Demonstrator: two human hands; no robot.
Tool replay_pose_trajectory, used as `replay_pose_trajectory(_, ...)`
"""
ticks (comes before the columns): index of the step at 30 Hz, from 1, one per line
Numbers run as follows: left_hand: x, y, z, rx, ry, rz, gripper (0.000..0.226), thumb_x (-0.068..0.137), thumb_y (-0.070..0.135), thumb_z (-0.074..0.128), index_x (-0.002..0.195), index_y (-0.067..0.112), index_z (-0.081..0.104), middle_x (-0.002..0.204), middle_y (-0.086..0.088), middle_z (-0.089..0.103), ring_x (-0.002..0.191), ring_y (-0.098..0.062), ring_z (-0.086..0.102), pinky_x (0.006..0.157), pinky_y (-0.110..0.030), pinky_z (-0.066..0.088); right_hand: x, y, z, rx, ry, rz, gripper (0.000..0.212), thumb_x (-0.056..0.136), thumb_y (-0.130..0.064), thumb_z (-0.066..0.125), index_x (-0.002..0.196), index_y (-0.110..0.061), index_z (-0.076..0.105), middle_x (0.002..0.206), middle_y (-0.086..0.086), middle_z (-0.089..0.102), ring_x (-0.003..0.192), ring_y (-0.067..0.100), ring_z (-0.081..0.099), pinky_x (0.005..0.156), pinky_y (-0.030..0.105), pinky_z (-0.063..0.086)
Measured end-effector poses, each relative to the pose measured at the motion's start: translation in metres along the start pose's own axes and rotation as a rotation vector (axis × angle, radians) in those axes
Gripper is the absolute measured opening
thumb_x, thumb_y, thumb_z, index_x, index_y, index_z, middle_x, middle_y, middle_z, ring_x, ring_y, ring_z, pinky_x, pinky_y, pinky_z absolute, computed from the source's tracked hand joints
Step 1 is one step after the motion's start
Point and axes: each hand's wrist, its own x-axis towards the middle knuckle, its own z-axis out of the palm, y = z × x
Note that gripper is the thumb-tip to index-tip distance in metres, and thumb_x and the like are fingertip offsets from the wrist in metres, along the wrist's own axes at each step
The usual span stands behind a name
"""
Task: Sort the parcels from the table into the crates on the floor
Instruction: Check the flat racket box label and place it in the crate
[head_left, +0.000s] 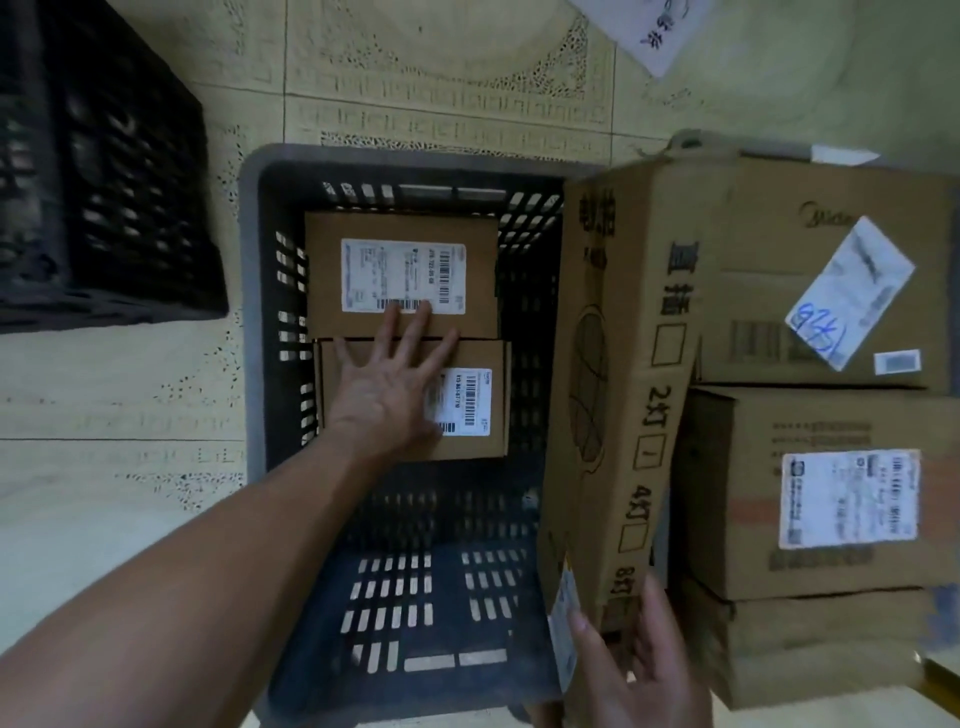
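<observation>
My L hand (389, 384) is spread flat, fingers straight, over the near parcel (496, 436), tips on the far parcel (400, 275), both inside the black crate (249, 312). My R hand (639, 670) has fingers straight, touching the tall carton (618, 364) beside the crate.

Dim, yellowish light; soft motion blur, wide-angle bending at edges.

A parcel-sorting storeroom is showing itself here: black plastic crates (265, 322) are sitting on a patterned tile floor (415, 78), and cardboard cartons (737, 519) bearing barcoded shipping labels (849, 499) are standing stacked alongside.
</observation>
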Motion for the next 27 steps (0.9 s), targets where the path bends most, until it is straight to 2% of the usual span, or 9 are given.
replay_pose_trajectory(3,-0.001,0.001,-0.001,0.004,-0.006,0.005,0.114,0.086,0.059,0.064,0.148,0.041,-0.029,0.147,0.001,-0.05,0.141,-0.032,-0.039,0.114,-0.073,0.0,0.001,-0.006,-0.001,-0.074,-0.033,-0.043,0.085,0.076,-0.009,0.084,0.109,-0.078,0.048,0.102,-0.055,0.056,0.1,-0.017,0.059,0.092,0.002,0.041)
replay_pose_trajectory(5,-0.003,0.003,-0.002,-0.011,-0.013,0.005,0.113,0.087,0.056,0.064,0.149,0.042,-0.028,0.149,0.001,-0.049,0.14,-0.031,-0.04,0.113,-0.072,-0.002,0.011,-0.017,-0.002,-0.105,-0.113,-0.01,0.069,0.086,-0.017,0.077,0.116,-0.07,0.044,0.093,-0.051,0.059,0.091,-0.019,0.057,0.096,0.012,0.04)
replay_pose_trajectory(7,-0.003,0.003,-0.003,-0.012,-0.019,0.001,0.113,0.087,0.056,0.065,0.149,0.042,-0.028,0.149,0.002,-0.049,0.14,-0.03,-0.041,0.113,-0.072,-0.002,0.032,-0.027,0.004,-0.118,-0.179,0.01,0.062,0.094,-0.022,0.067,0.137,-0.057,0.041,0.105,-0.039,0.059,0.093,-0.013,0.056,0.095,0.015,0.042)
replay_pose_trajectory(11,0.002,0.004,-0.003,-0.001,-0.054,-0.01,0.115,0.085,0.058,0.066,0.148,0.042,-0.029,0.148,0.003,-0.05,0.14,-0.03,-0.041,0.114,-0.073,-0.001,0.084,-0.021,0.037,-0.17,-0.19,0.021,0.06,0.1,-0.022,0.058,0.154,-0.034,0.034,0.143,-0.004,0.057,0.127,0.017,0.056,0.106,0.041,0.049)
replay_pose_trajectory(17,0.007,0.003,0.002,0.014,-0.063,-0.025,0.119,0.083,0.06,0.067,0.146,0.043,-0.033,0.137,0.005,-0.055,0.14,-0.031,-0.041,0.113,-0.072,-0.002,0.101,0.001,0.076,-0.223,-0.118,0.033,0.069,0.102,-0.016,0.052,0.159,-0.031,0.017,0.162,0.001,0.033,0.146,0.023,0.035,0.118,0.044,0.035)
replay_pose_trajectory(19,0.007,0.004,0.002,0.015,-0.056,-0.029,0.118,0.083,0.06,0.066,0.145,0.043,-0.033,0.137,0.006,-0.055,0.14,-0.03,-0.042,0.113,-0.072,-0.002,0.093,0.002,0.074,-0.24,-0.103,-0.078,0.075,0.102,-0.014,0.052,0.16,-0.03,0.008,0.166,-0.002,0.02,0.151,0.018,0.024,0.121,0.039,0.03)
replay_pose_trajectory(23,0.007,0.005,0.003,0.012,-0.061,-0.047,0.118,0.084,0.058,0.067,0.145,0.044,-0.033,0.136,0.005,-0.055,0.134,-0.028,-0.045,0.113,-0.072,-0.003,0.081,-0.003,0.071,-0.538,-0.041,-0.63,0.073,0.093,-0.004,0.047,0.159,-0.02,0.019,0.169,0.003,0.01,0.155,0.018,0.005,0.124,0.038,0.014)
replay_pose_trajectory(25,0.007,0.005,0.002,0.009,-0.058,-0.047,0.118,0.083,0.058,0.068,0.146,0.044,-0.032,0.137,0.005,-0.055,0.136,-0.029,-0.043,0.114,-0.072,-0.003,0.087,-0.007,0.071,-0.699,-0.258,-0.638,0.085,0.09,0.0,0.045,0.157,-0.018,-0.005,0.169,0.006,-0.008,0.155,0.02,-0.012,0.127,0.041,0.002)
replay_pose_trajectory(27,0.007,0.006,0.004,0.009,-0.055,-0.046,0.12,0.082,0.059,0.068,0.145,0.044,-0.032,0.138,0.005,-0.055,0.135,-0.028,-0.044,0.113,-0.072,-0.003,0.094,-0.011,0.07,-0.822,-0.444,-0.455,0.102,0.091,0.002,0.048,0.139,-0.018,-0.04,0.164,0.009,-0.027,0.151,0.021,-0.026,0.127,0.039,-0.007)
